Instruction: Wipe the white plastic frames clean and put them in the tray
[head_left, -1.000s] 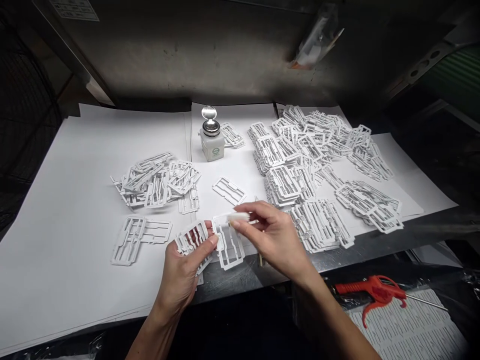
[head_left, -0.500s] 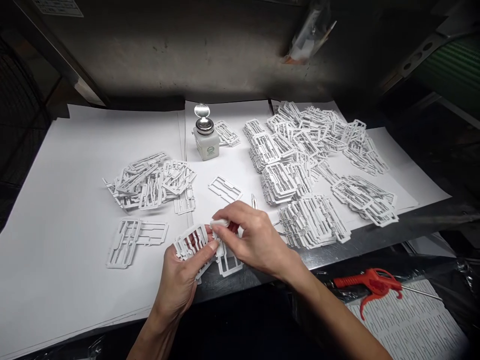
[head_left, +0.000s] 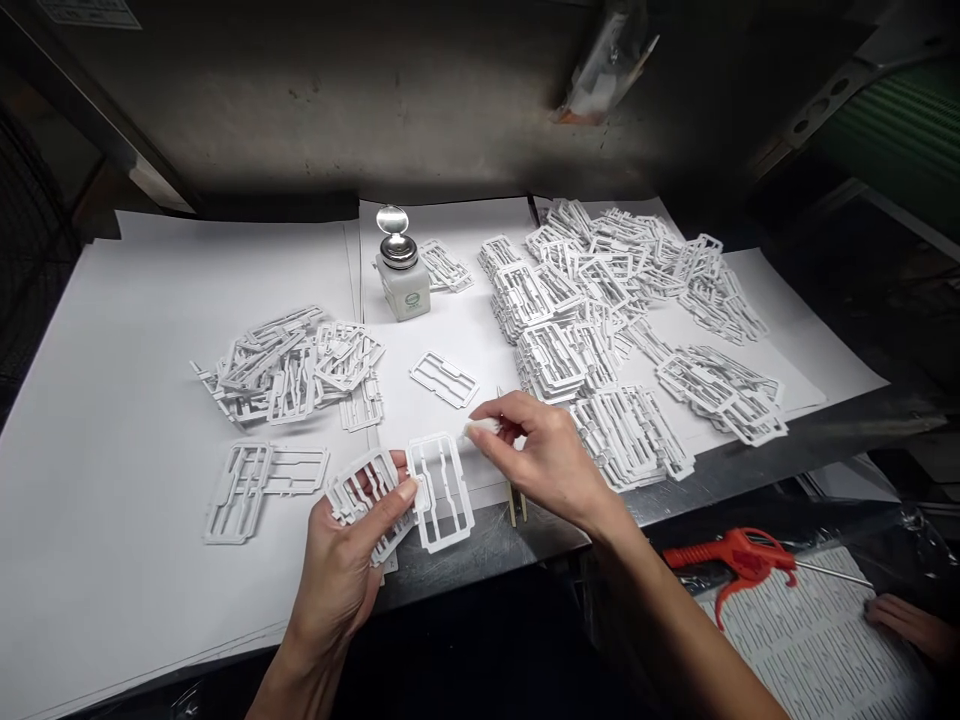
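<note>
Papered bench (head_left: 142, 360); left hand (head_left: 351, 535) tight on frame (head_left: 448, 482), long axis forward; right hand (head_left: 551, 455) tight on wad (head_left: 484, 429).

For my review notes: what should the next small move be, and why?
Perhaps the right hand should dab the rightmost white frame in the left hand: the right hand pinches something white, too blurred to identify, just beside that frame, whose bars lie exposed beyond the left hand's grip.
</note>
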